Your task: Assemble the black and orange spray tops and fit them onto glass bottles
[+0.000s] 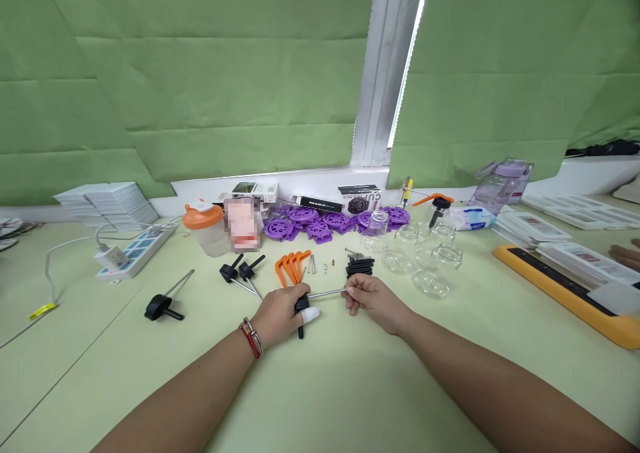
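Three black-handled metal rods (pixel 165 303) lie loose on the table, a fourth is held in the hands, with about three orange handles (pixel 291 266) and roughly five glass jars (pixel 431 281).

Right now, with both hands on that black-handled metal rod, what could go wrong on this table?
The rod is pinched only at its tip by the right hand, so it could slip free of the handle in the left hand. The glass jars stand close beyond the right hand; a jerk might knock them over. The small screws and springs lie loose nearby and could be swept off.
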The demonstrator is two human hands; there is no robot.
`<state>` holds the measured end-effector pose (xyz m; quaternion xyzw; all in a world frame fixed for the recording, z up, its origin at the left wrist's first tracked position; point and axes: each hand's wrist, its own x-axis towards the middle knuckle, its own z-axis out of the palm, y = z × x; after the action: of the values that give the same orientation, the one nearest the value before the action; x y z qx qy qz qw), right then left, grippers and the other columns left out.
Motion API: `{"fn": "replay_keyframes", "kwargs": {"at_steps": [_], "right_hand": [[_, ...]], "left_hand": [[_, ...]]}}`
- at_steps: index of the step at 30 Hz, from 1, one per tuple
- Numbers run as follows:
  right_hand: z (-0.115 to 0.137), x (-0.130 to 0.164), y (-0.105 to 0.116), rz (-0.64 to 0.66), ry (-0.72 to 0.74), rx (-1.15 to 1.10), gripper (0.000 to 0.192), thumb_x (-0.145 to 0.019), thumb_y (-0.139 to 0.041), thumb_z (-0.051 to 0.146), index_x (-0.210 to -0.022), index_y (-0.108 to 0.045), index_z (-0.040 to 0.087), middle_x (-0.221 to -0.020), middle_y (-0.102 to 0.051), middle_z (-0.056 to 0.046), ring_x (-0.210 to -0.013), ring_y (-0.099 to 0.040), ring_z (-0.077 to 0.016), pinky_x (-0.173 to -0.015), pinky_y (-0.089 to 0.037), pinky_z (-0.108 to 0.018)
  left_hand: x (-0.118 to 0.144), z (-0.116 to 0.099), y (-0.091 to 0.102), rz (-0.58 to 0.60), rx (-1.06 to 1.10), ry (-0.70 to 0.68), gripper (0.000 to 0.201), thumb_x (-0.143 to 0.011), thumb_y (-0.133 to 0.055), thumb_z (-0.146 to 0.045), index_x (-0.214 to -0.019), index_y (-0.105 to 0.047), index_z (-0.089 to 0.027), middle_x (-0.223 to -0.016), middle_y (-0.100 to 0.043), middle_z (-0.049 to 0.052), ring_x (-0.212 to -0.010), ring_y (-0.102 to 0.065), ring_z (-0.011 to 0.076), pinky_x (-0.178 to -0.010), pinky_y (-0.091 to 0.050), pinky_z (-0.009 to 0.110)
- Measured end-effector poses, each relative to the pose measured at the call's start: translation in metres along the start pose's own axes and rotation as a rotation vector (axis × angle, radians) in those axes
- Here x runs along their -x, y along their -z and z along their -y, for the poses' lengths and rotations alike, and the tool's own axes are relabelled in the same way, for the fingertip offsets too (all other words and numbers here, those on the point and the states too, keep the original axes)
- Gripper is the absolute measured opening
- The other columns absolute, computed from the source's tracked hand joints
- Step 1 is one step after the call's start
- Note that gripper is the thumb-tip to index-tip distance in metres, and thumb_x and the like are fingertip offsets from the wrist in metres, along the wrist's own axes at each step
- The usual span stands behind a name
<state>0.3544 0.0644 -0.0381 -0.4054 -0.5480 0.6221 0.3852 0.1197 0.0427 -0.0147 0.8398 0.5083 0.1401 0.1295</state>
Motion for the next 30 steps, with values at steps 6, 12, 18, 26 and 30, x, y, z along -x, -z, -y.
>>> {"fn": "replay_keyframes", "kwargs": {"at_steps": [6,12,18,26,30], "right_hand": [[0.004,0.004,-0.005,-0.026,0.033,0.027,0.033,-0.077,-0.06,0.048,-0.086,-0.052,0.017,-0.07,-0.058,0.0,-0.057,-0.054,-0.0117,-0.059,-0.044,-0.029],[-0.002,0.002,-0.001,0.004,0.037,0.078,0.034,-0.081,-0.055,0.051,-0.082,-0.053,0.017,-0.066,-0.057,0.0,-0.057,-0.054,-0.0122,-0.061,-0.043,-0.03],[-0.005,0.001,0.0,0.011,0.037,0.089,0.032,-0.081,-0.054,0.049,-0.083,-0.054,0.017,-0.068,-0.058,-0.001,-0.058,-0.054,-0.0119,-0.062,-0.043,-0.029],[-0.004,0.002,0.0,0.011,0.028,0.084,0.033,-0.08,-0.057,0.049,-0.083,-0.054,0.017,-0.069,-0.058,-0.001,-0.058,-0.053,-0.0116,-0.062,-0.044,-0.029],[-0.004,0.002,0.0,0.015,0.036,0.082,0.032,-0.079,-0.057,0.049,-0.083,-0.054,0.017,-0.069,-0.058,-0.001,-0.058,-0.053,-0.0115,-0.061,-0.043,-0.029]], "left_hand": [[0.008,0.016,0.051,-0.312,-0.147,0.085,0.035,-0.083,-0.046,-0.049,-0.097,-0.058,-0.02,-0.091,-0.063,0.005,-0.08,-0.058,0.0184,-0.067,-0.041,0.026],[0.03,0.078,0.114,-0.419,-0.517,0.793,0.044,-0.083,-0.033,-0.049,-0.102,-0.059,-0.019,-0.102,-0.061,0.015,-0.086,-0.059,0.0327,-0.058,-0.044,0.037],[0.036,0.113,0.109,-0.062,-0.432,0.928,0.028,-0.071,-0.048,-0.037,-0.081,-0.062,-0.016,-0.091,-0.064,0.019,-0.081,-0.062,0.0356,-0.057,-0.046,0.04],[0.033,0.124,0.098,0.045,-0.393,0.934,0.02,-0.06,-0.055,-0.027,-0.073,-0.064,-0.014,-0.095,-0.066,0.022,-0.082,-0.063,0.0363,-0.058,-0.047,0.041],[0.035,0.125,0.098,0.056,-0.396,0.927,0.021,-0.059,-0.054,-0.025,-0.073,-0.065,-0.014,-0.095,-0.066,0.021,-0.084,-0.063,0.0365,-0.059,-0.047,0.041]]}}
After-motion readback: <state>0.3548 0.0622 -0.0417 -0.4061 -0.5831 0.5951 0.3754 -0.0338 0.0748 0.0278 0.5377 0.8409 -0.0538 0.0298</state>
